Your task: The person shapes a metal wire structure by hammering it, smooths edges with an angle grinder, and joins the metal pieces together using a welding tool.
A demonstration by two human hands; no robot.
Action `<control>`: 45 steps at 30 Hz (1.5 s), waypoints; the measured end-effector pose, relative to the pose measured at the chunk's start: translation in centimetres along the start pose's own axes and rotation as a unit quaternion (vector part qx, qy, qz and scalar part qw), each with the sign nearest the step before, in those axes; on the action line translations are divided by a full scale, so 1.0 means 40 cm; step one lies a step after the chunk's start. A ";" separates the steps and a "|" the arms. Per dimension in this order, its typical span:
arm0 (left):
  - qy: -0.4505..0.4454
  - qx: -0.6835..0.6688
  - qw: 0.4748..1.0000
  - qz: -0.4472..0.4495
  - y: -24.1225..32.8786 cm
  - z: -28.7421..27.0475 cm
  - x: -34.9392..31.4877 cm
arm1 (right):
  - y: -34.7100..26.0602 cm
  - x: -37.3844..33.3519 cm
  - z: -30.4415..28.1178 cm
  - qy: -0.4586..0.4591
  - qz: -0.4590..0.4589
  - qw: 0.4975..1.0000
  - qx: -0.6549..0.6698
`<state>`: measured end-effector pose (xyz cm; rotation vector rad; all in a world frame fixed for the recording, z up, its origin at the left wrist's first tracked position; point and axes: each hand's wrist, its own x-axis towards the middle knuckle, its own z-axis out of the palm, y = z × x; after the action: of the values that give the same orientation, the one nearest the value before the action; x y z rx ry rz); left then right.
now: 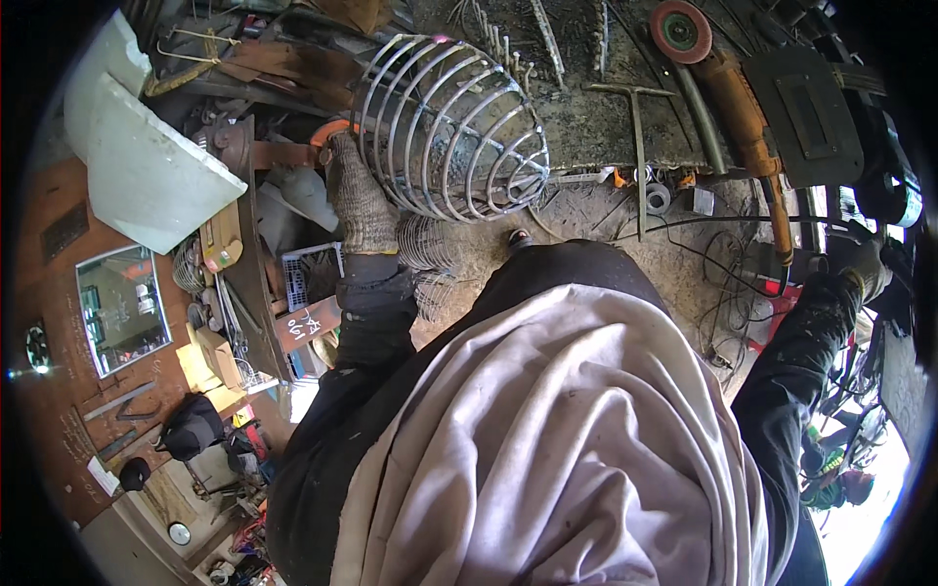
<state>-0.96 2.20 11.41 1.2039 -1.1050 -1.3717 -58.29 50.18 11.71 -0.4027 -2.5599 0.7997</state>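
Note:
A domed cage of bent metal rods (454, 132) lies on the workbench (606, 137), its narrow end to the right. My left hand (363, 195), in a grey-brown knitted glove, is at the cage's left side. Its fingertips reach up beside an orange curved piece (332, 132); whether they grip this or the cage's rim, I cannot tell. My right hand (865, 269), also gloved, is stretched far out to the right beside dark gear at the picture's edge. Its fingers are mostly hidden there, so what they hold, if anything, does not show.
An orange angle grinder (738, 112) with a red disc and a dark welding mask (806, 117) lie at the bench's right. A T-shaped metal bar (640, 146) hangs over its front edge. Cables (703, 254) trail below. White curved sheets (147, 156) stand at left.

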 end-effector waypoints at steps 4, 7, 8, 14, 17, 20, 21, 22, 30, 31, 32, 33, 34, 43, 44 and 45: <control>-0.011 0.011 1.000 -0.019 0.008 0.015 -0.020 | -0.062 -0.125 -0.051 0.097 0.039 0.993 0.056; -0.021 0.015 0.999 -0.021 0.000 0.020 -0.030 | -0.144 -0.320 -0.135 0.105 -0.165 0.943 0.271; -0.030 0.018 0.999 -0.019 -0.004 0.017 -0.033 | -0.098 -0.361 -0.119 0.047 -0.256 0.938 0.230; 0.017 0.070 0.997 -0.038 -0.054 0.027 -0.132 | -0.231 -0.777 -0.149 -0.400 -0.327 0.812 0.271; 0.059 0.136 0.988 -0.033 -0.102 -0.018 -0.160 | -0.223 -0.812 -0.087 -0.508 -0.273 0.804 0.147; 0.060 0.228 0.972 0.008 -0.200 -0.099 -0.149 | -0.251 -0.843 -0.068 -0.530 -0.261 0.800 0.104; 0.052 0.273 0.960 0.031 -0.218 -0.108 -0.155 | -0.264 -0.859 -0.065 -0.519 -0.266 0.805 0.107; 0.041 0.318 0.946 0.053 -0.235 -0.119 -0.153 | -0.266 -0.870 -0.054 -0.521 -0.270 0.803 0.103; -0.035 0.382 0.918 0.099 -0.263 -0.122 -0.126 | -0.270 -0.910 -0.037 -0.541 -0.220 0.797 0.153; -0.042 0.356 0.929 0.092 -0.259 -0.114 -0.129 | -0.261 -0.926 -0.059 -0.531 -0.226 0.787 0.219; -0.049 0.329 0.939 0.086 -0.252 -0.106 -0.127 | -0.256 -0.941 -0.088 -0.519 -0.231 0.773 0.282; -0.069 0.219 0.973 0.005 -0.276 -0.117 -0.119 | -0.272 -0.954 -0.146 -0.570 -0.177 0.753 0.278; -0.101 0.212 0.972 -0.005 -0.323 -0.138 -0.095 | -0.274 -0.979 -0.165 -0.566 -0.180 0.758 0.269; -0.199 0.504 0.781 0.309 -0.377 -0.173 -0.074 | -0.272 -1.111 -0.225 -0.548 -0.142 0.794 0.222; -0.215 0.507 0.775 0.309 -0.359 -0.164 -0.071 | -0.287 -1.117 -0.246 -0.568 -0.090 0.794 0.197; -0.226 0.511 0.770 0.308 -0.328 -0.159 -0.072 | -0.286 -1.124 -0.243 -0.571 -0.094 0.794 0.190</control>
<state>4.23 6.44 -1.83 1.0136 -2.5228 -0.4636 -16.35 28.14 11.83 0.6949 -3.2017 1.8370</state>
